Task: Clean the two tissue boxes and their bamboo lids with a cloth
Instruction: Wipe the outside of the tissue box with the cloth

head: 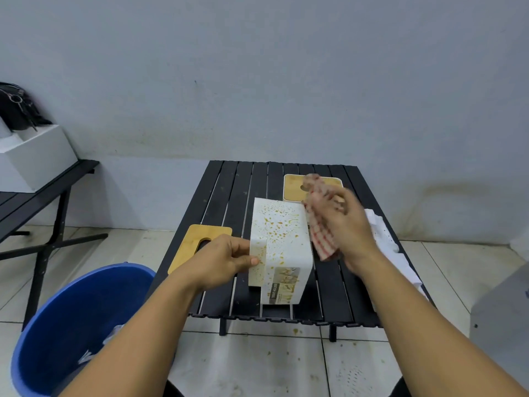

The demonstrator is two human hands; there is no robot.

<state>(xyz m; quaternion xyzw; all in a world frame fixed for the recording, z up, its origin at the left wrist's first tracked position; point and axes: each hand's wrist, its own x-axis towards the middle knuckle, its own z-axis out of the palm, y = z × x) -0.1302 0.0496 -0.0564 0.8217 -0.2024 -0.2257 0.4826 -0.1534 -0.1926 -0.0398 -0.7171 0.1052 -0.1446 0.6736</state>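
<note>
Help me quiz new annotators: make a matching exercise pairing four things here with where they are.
Things:
1 box
2 cloth
3 bucket
4 near lid

Places:
A held in the right hand
B on the floor
C on the table, untouched
D gripped by the left hand

Pairs: 1-D, 2-A, 3-B, 4-C

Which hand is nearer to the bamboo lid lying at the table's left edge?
Left. The left hand grips the stained box right beside that lid; the right hand holds the cloth on the box's far side.
</note>
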